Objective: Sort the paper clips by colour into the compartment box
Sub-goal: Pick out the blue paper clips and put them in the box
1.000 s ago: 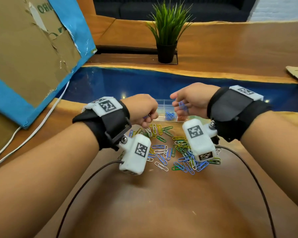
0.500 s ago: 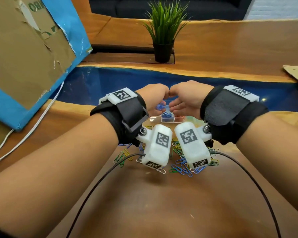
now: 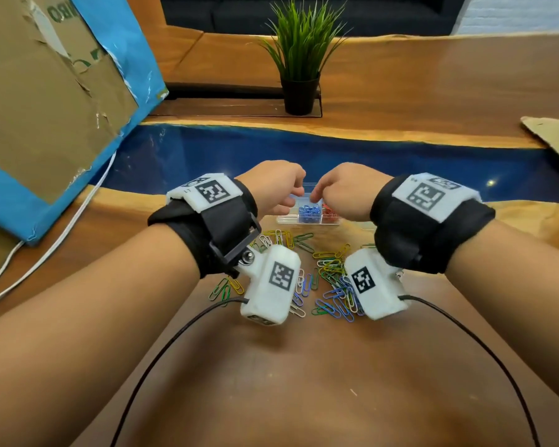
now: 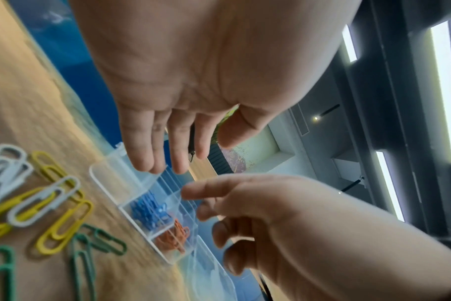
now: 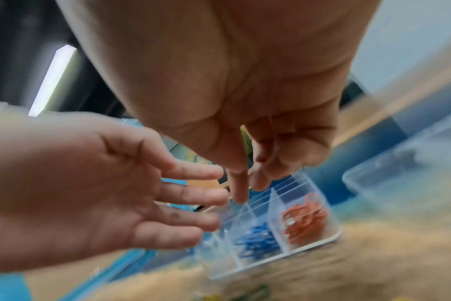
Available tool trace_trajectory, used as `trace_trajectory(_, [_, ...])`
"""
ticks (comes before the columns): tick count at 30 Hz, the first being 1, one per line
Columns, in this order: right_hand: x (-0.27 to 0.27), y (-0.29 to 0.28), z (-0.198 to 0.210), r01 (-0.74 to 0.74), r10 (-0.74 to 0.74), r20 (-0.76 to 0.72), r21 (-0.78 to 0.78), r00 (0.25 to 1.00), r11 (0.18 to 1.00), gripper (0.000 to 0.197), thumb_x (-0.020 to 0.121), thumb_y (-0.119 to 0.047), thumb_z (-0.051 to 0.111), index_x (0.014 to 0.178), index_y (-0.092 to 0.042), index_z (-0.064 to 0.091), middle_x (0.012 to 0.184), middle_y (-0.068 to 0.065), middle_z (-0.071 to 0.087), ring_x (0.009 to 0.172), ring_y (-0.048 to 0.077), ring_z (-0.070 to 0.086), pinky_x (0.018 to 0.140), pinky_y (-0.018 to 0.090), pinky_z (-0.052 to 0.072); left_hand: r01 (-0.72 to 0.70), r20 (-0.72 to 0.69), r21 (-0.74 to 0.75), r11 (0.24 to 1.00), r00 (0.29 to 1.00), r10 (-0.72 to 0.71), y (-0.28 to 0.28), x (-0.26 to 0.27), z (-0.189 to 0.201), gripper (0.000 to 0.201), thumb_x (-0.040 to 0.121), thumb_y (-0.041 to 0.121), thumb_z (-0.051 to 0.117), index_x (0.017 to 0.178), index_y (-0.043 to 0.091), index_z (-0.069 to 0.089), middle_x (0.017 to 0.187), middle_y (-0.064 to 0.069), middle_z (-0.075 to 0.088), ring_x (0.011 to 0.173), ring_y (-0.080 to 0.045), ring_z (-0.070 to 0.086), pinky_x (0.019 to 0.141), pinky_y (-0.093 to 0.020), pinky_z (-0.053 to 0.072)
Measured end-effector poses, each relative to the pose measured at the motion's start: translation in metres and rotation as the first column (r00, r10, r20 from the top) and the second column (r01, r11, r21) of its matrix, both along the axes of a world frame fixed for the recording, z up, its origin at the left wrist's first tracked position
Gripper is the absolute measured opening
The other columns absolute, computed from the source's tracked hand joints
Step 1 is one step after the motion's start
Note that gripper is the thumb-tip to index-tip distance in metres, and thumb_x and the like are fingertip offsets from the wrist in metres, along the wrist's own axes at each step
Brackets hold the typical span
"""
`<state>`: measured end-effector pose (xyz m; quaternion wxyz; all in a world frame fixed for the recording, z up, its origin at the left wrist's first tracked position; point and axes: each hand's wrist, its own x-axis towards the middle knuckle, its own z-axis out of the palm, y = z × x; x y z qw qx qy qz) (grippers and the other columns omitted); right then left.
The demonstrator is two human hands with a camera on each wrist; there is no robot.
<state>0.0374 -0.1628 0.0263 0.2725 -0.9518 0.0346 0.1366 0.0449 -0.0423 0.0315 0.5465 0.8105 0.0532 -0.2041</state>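
A clear compartment box (image 3: 284, 220) lies on the wooden table beyond a loose pile of mixed-colour paper clips (image 3: 328, 269). One compartment holds blue clips (image 3: 309, 211), the one to its right red clips (image 3: 330, 212). My left hand (image 3: 296, 196) hovers over the box's left part, its fingers (image 4: 152, 154) straight, pointing down and empty. My right hand (image 3: 317, 195) hovers just right of it above the blue clips (image 5: 255, 240), its fingers (image 5: 238, 189) relaxed with nothing between them. White, yellow and green clips (image 4: 52, 203) lie in front of the box wall (image 4: 116, 173).
The box's clear lid (image 5: 399, 177) lies open to the right. A potted plant (image 3: 299, 59) stands far behind, and a cardboard and blue carton (image 3: 46, 108) leans at the left with a white cable (image 3: 62, 230). A cardboard scrap (image 3: 555, 137) lies at far right.
The left hand came from the pile to meet the right hand over the box, both with blue clips. Now both hands have spread their fingers and hold no clips.
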Motion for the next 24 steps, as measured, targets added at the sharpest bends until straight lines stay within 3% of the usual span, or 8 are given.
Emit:
trace_trajectory(2, [-0.005,0.003,-0.002,-0.085,0.087,0.007,-0.179,0.996,0.980,0.036,0.090,-0.008,0.040,0.114,-0.009,0.066,0.119,0.010,0.065,0.110,0.028,0.060,0.094,0.035,0.050,0.043,0.016,0.048,0.998,0.999,-0.044,0.005,-0.001,0.000,0.036,0.095,0.011,0.038,0.129,0.006,0.049,0.107,-0.006,0.057,0.090,-0.019,0.051,0.084,-0.030,0.049])
trace_trajectory(4, [-0.009,0.002,-0.001,-0.122,0.125,0.003,-0.200,0.992,0.972,0.036,0.090,-0.009,0.040,0.112,-0.010,0.068,0.116,0.007,0.067,0.109,0.026,0.059,0.095,0.034,0.049,0.159,0.067,0.143,0.977,0.983,-0.170,0.010,-0.006,-0.001,0.029,0.095,0.011,0.039,0.119,0.007,0.054,0.096,-0.005,0.056,0.079,-0.018,0.051,0.071,-0.027,0.048])
trace_trajectory(6, [-0.014,-0.001,0.004,-0.149,0.156,0.024,-0.189,0.987,0.971,0.032,0.090,-0.013,0.044,0.107,-0.014,0.070,0.104,0.001,0.068,0.100,0.021,0.059,0.085,0.028,0.047,0.294,0.102,0.282,0.913,0.937,-0.333,0.017,-0.013,-0.005,0.022,0.092,0.015,0.044,0.105,0.008,0.060,0.084,-0.002,0.058,0.070,-0.017,0.055,0.067,-0.031,0.051])
trace_trajectory(9, [-0.025,-0.004,0.006,-0.219,0.231,0.027,-0.235,0.973,0.947,0.021,0.088,-0.022,0.053,0.097,-0.020,0.072,0.085,-0.005,0.062,0.085,0.016,0.055,0.072,0.024,0.038,0.409,0.079,0.552,0.727,0.842,-0.534,0.026,-0.018,-0.013,0.017,0.088,0.022,0.054,0.094,0.014,0.068,0.073,0.002,0.062,0.063,-0.015,0.059,0.072,-0.032,0.054])
trace_trajectory(12, [-0.038,-0.002,-0.001,-0.311,0.310,-0.054,-0.296,0.949,0.903,0.014,0.084,-0.022,0.059,0.087,-0.022,0.073,0.073,-0.007,0.061,0.078,0.014,0.056,0.069,0.024,0.042,0.440,0.019,0.695,0.568,0.779,-0.627,0.028,-0.023,-0.017,0.010,0.082,0.026,0.062,0.084,0.022,0.070,0.064,0.007,0.061,0.060,-0.008,0.056,0.069,-0.025,0.049])
trace_trajectory(15, [-0.048,0.003,-0.010,-0.389,0.372,-0.116,-0.311,0.921,0.867,0.010,0.081,-0.020,0.064,0.084,-0.020,0.073,0.068,-0.007,0.060,0.070,0.011,0.055,0.062,0.021,0.044,0.459,-0.033,0.752,0.473,0.742,-0.669,0.029,-0.028,-0.021,0.007,0.077,0.028,0.069,0.080,0.022,0.071,0.062,0.010,0.062,0.060,-0.004,0.054,0.062,-0.023,0.046])
trace_trajectory(19, [-0.058,0.015,-0.016,-0.429,0.415,-0.112,-0.292,0.903,0.855,0.012,0.079,-0.030,0.069,0.083,-0.019,0.073,0.075,-0.002,0.065,0.075,0.013,0.057,0.064,0.023,0.045,0.452,-0.046,0.801,0.392,0.700,-0.713,0.027,-0.034,-0.027,0.007,0.078,0.029,0.071,0.077,0.025,0.066,0.059,0.011,0.053,0.054,-0.002,0.046,0.050,-0.020,0.034])
trace_trajectory(24, [-0.057,0.023,-0.022,-0.420,0.429,-0.072,-0.399,0.901,0.815,0.030,0.077,-0.036,0.071,0.096,-0.013,0.072,0.096,0.004,0.070,0.092,0.022,0.063,0.071,0.026,0.049,0.410,-0.003,0.829,0.380,0.683,-0.731,0.023,-0.037,-0.029,0.008,0.080,0.027,0.068,0.084,0.020,0.070,0.072,0.007,0.058,0.072,-0.013,0.053,0.061,-0.023,0.039])
